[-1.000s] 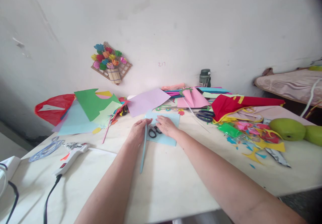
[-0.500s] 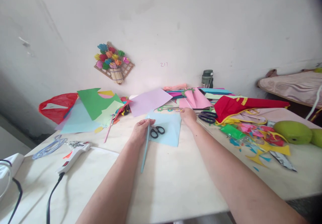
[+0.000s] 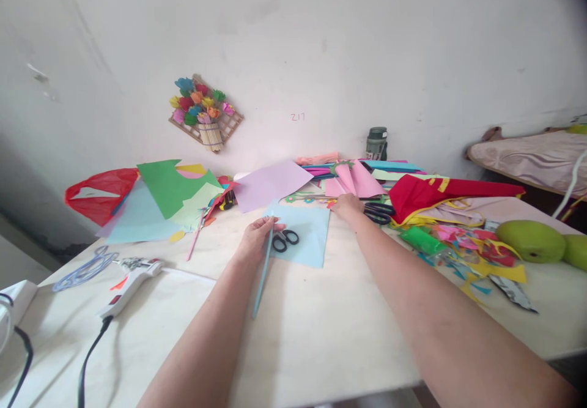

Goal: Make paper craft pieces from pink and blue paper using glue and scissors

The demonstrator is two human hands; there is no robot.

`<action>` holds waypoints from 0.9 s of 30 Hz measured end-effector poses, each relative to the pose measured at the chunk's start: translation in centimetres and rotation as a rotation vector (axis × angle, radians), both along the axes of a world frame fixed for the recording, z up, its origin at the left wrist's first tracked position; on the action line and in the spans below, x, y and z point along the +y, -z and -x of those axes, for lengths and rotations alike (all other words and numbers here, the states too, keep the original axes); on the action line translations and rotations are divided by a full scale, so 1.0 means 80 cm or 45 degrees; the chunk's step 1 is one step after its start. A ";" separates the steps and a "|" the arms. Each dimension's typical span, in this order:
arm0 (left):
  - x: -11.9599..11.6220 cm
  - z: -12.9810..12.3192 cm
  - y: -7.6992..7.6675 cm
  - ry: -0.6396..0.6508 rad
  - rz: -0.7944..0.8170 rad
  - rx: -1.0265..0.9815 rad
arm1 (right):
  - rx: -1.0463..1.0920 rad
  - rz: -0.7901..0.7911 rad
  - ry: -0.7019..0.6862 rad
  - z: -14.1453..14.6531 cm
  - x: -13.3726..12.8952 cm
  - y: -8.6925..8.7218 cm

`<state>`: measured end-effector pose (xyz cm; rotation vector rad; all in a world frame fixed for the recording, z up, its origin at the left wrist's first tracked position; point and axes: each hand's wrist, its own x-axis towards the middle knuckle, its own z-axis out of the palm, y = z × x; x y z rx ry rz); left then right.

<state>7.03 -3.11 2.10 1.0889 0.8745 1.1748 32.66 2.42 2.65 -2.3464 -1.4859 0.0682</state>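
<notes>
My left hand (image 3: 260,235) pinches a thin light-blue paper strip (image 3: 261,285), which hangs down toward the front. Beside it, scissors with black handles (image 3: 285,241) lie over a light-blue paper sheet (image 3: 309,233); their blades are hidden near my fingers. My right hand (image 3: 348,207) reaches to the back of the table, its fingers curled down among small paper flowers (image 3: 308,200). What lies under those fingertips is hidden. Right next to that hand is a second pair of scissors with dark handles (image 3: 380,213). A pink paper cone (image 3: 346,178) stands just behind it.
On the left lie a white glue gun (image 3: 132,285) with a black cord, a coiled cable (image 3: 85,268) and green paper (image 3: 172,185). Lilac paper (image 3: 273,185) is at the back. To the right are red cloth (image 3: 449,191), paper scraps (image 3: 499,264) and a green fruit (image 3: 531,241).
My right hand has shifted slightly right and its fingers have curled downward. My left hand stays at the blue sheet with the strip. The view has moved a little.
</notes>
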 end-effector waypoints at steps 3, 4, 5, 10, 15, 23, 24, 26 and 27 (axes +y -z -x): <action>0.001 0.001 0.001 0.009 -0.005 -0.010 | 0.166 -0.098 0.010 -0.003 0.002 0.004; 0.001 0.001 0.001 0.009 -0.003 -0.014 | 0.241 -0.173 0.008 -0.001 0.002 0.004; 0.001 0.001 0.000 0.007 -0.005 -0.017 | 0.326 -0.264 -0.005 0.002 0.001 0.003; -0.003 -0.001 -0.011 0.021 -0.085 0.030 | 0.990 -0.630 -0.317 0.057 -0.007 -0.008; -0.007 0.002 -0.019 0.085 -0.091 0.076 | 1.453 -0.607 -0.606 0.129 -0.025 -0.020; -0.011 0.015 -0.023 0.100 -0.045 0.117 | 1.663 -0.496 -0.791 0.166 -0.044 0.005; -0.011 0.016 -0.022 0.096 -0.029 0.124 | 1.671 -0.490 -0.781 0.167 -0.046 0.007; -0.011 0.018 -0.022 0.092 0.009 0.128 | 1.692 -0.474 -0.754 0.169 -0.050 0.008; -0.011 0.019 -0.021 0.100 0.030 0.124 | 1.706 -0.470 -0.741 0.170 -0.051 0.007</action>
